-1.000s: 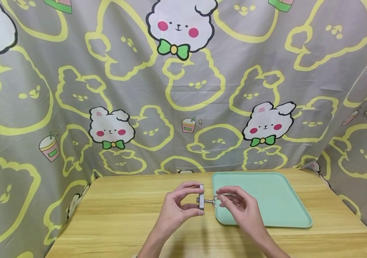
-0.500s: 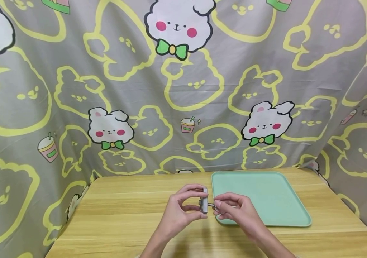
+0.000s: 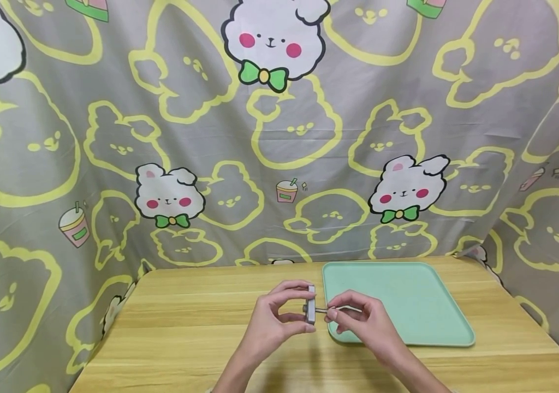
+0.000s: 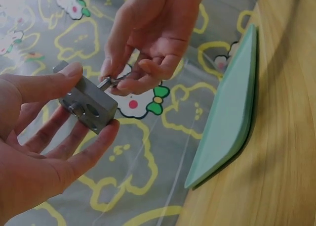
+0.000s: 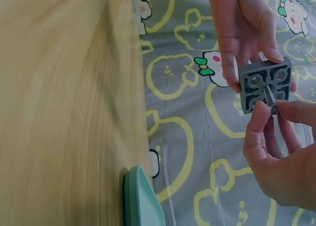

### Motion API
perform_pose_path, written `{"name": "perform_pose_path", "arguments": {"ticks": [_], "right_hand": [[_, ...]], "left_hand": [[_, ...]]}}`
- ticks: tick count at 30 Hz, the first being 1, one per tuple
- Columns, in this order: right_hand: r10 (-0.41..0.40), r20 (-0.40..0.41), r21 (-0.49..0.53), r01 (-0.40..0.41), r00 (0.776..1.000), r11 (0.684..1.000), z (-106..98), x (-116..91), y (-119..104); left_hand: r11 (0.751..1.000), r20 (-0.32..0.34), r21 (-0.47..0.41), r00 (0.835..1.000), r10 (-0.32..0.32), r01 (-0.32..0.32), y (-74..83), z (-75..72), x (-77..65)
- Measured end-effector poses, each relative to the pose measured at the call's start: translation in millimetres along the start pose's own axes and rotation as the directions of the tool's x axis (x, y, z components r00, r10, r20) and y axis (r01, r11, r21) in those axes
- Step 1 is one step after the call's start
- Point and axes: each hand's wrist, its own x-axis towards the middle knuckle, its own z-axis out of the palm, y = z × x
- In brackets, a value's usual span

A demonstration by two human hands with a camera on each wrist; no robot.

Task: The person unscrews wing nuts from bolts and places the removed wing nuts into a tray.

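My left hand (image 3: 272,316) holds a small grey square metal block (image 3: 311,305) by its edges, fingers above and thumb below. In the right wrist view, round holes and raised ribs show on the block's face (image 5: 255,81). A thin threaded bolt (image 5: 269,95) stands out from the middle of that face. My right hand (image 3: 368,325) pinches the bolt's outer end between thumb and fingertips. A slim, bright metal piece (image 3: 350,308) shows among the right fingers; its kind is hard to make out. A short round stub (image 4: 75,109) pokes from the block's other side.
A pale green tray (image 3: 407,305) lies on the wooden table (image 3: 186,316), behind and right of the hands. Its left rim sits close to the right hand. A patterned grey curtain (image 3: 269,218) hangs along the back and both sides.
The right fingers have closed in on the bolt's end and moved slightly against it. The left hand and block have shifted a little to the right.
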Motion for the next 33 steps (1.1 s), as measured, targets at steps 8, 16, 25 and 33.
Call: {"name": "perform_pose_path", "arguments": {"ticks": [8,16,25,33], "right_hand": [[-0.387,-0.014,-0.226,0.374,0.922,0.9,7.9,-2.1,2.6],[-0.806,0.098,-0.457,0.745,0.584,0.485,11.0,5.3,8.9],[-0.924,0.212,-0.498,0.848,0.319,0.179,14.7,11.5,-1.2],[-0.885,0.125,-0.449,0.821,0.448,0.352,15.2,9.0,4.5]], "left_hand": [[0.998,0.016,-0.057,1.0,0.027,-0.027,0.1,-4.2,0.2],[0.993,0.012,-0.117,1.0,0.028,-0.026,3.0,-6.2,0.1],[0.991,0.013,-0.132,0.999,0.038,-0.036,4.8,-7.5,-0.7],[0.992,0.005,-0.12,0.999,0.045,-0.044,4.8,-9.0,-1.8]]}}
